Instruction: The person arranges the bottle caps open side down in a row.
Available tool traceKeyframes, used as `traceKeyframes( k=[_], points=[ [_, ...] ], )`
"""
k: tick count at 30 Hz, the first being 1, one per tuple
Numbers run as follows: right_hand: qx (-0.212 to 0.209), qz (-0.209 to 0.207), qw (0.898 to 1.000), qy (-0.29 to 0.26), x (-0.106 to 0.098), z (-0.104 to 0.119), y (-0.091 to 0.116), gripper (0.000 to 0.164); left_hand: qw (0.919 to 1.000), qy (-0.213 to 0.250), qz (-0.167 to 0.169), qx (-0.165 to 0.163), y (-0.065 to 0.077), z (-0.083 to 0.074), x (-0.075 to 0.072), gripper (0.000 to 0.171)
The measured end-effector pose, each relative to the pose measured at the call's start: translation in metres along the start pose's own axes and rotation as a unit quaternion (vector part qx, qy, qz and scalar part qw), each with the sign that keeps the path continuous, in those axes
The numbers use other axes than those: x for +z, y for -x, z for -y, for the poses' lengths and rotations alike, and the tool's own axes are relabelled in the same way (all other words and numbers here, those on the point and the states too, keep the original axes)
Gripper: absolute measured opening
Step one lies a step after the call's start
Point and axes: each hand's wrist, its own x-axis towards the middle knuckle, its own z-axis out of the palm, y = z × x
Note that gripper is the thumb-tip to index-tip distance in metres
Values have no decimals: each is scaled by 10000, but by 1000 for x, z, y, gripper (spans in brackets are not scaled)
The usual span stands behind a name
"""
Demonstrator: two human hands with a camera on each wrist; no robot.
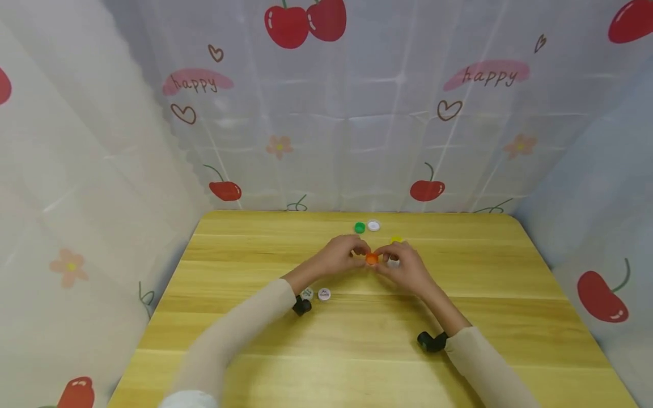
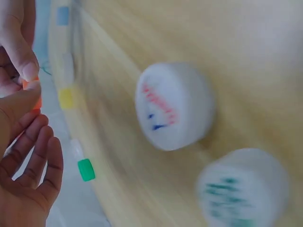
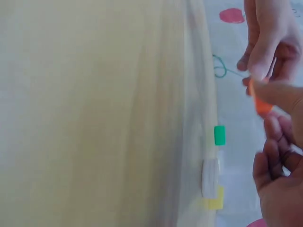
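Note:
A small orange bottle cap [image 1: 372,259] is held between both hands over the middle of the table. My left hand [image 1: 339,255] pinches it from the left with thumb and fingertips. From the other side my right hand [image 1: 408,269] pinches the same cap, its thumb and finger meeting the left's at the rim. In the right wrist view the orange cap [image 3: 262,98] is partly covered by fingers. A white cap [image 1: 393,262] shows partly behind the right hand, and a yellow cap [image 1: 396,240] lies just beyond that hand.
Farther back lie a green cap [image 1: 359,228] and a white cap [image 1: 374,225]. Near the left wrist are two white caps with printed tops [image 2: 163,106], [image 1: 306,293]. A blue cap [image 2: 62,15] appears in the left wrist view. A patterned curtain [image 1: 352,141] surrounds the wooden table [image 1: 367,351].

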Motion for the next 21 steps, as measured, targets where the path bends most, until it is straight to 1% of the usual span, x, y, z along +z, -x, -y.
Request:
traceKeyframes(
  k=[3,6,10,13,15,18,20,21],
  points=[
    [13,179,9986,-492,1,5,13,23,9989,403,-160,157,23,0,0,26],
    [-86,236,9958,-880,3,12,24,23,9954,845,-358,261,44,-3,3,25],
    [-360,188,9931,-1104,8,20,35,23,9892,1263,-684,290,68,-11,7,24],
    [-617,182,9910,-1172,13,25,43,26,9860,1404,-865,240,84,-17,13,24],
    [-809,189,9891,-1214,15,27,48,28,9847,1446,-952,206,93,-21,17,23],
    [-987,174,9870,-1255,17,30,53,29,9826,1545,-1007,203,102,-25,20,24],
    [-1071,131,9859,-1277,18,31,54,30,9800,1745,-950,152,105,-25,21,24],
    [-1092,112,9858,-1275,18,32,54,30,9768,1948,-884,81,106,-25,21,24]
  ],
)
